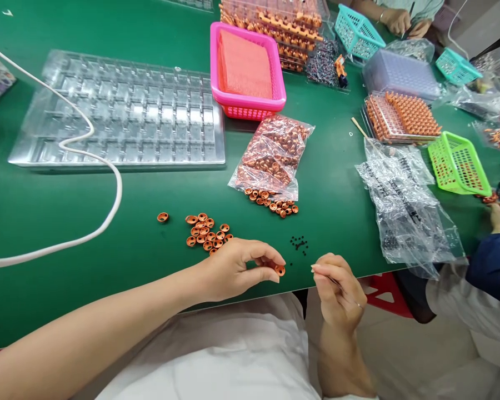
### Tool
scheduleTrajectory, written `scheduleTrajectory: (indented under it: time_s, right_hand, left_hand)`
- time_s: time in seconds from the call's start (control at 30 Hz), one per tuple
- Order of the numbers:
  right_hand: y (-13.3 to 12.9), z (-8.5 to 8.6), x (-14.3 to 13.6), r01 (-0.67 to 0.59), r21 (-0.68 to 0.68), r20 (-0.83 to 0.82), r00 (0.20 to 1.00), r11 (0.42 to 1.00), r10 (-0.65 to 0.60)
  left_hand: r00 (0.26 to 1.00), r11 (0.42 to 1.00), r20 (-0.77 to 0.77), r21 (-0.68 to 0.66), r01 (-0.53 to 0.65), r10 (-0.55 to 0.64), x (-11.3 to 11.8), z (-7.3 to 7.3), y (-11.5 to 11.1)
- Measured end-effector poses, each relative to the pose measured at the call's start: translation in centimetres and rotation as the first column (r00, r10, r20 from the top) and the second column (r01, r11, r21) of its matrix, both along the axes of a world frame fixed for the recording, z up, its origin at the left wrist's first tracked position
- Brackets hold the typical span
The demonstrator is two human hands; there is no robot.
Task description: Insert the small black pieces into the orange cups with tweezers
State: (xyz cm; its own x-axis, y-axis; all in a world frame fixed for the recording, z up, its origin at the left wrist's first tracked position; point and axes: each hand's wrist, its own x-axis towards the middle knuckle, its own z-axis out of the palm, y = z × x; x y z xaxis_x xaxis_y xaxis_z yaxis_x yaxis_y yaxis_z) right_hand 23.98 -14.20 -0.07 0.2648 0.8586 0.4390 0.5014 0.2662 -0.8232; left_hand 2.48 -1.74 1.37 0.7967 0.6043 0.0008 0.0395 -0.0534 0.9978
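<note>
Between the thumb and fingers of my left hand [244, 266] is a small copper-coloured cup-shaped part [280, 270] with a hole in it, held just above the table's front edge. My right hand [340, 289] is closed in a pinch on a slim tool [335, 282] that looks like tweezers, mostly hidden by the fingers. Tiny black pieces [300, 244] lie scattered on the table between and beyond my hands. A loose group of similar copper-coloured cups [202, 232] sits behind my left wrist, with a single cup [162, 217] apart to the left.
Behind the hands lies a clear bag of copper-coloured cups [275, 153], some spilling out. A clear compartment tray [125, 119], white cable [112, 205] and pink basket [250, 103] stand beyond. Crumpled plastic bags [408, 205], a green basket [458, 164] and a co-worker's sleeve [494, 266] are at right.
</note>
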Motion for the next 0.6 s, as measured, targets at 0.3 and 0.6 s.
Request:
scheduleTrajectory:
  time_s: [0.3,0.6]
  right_hand:
    - [0.2,-0.5,0.5,-0.020,0.023,-0.018,1.000,1.000,0.021]
    - [0.0,-0.6,1.2,-0.056,0.002,-0.026,0.998,0.998,0.056]
  left_hand:
    - [0.791,0.816,-0.560,0.560,0.143,0.246,-2.5,1.1,3.3]
    - [0.634,0.766,-0.735,0.544,0.342,0.239,-2.8,2.8,4.4]
